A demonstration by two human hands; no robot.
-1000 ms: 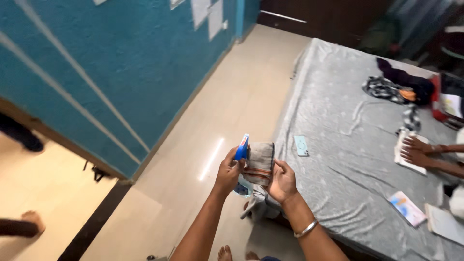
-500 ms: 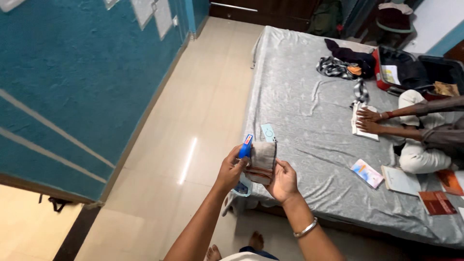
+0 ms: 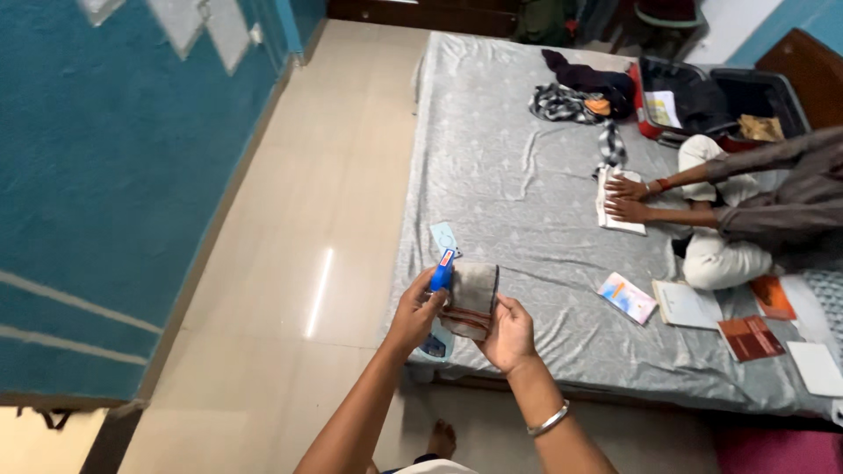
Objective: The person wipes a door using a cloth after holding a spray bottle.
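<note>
Left hand [image 3: 414, 313] closed on a slim blue tube with a red-and-white label [image 3: 442, 271]. Right hand [image 3: 507, 333] fingers pinched on a folded grey cloth with rust-brown stripes [image 3: 471, 298]. Both held above the near-left corner of the grey-sheeted bed [image 3: 518, 175].

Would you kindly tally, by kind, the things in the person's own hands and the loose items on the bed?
Blue tube, in left hand: 1
Folded grey cloth, in right hand: 1
Phone: 1
Booklets and papers: 6
Suitcase: 1
Total: 10
</note>
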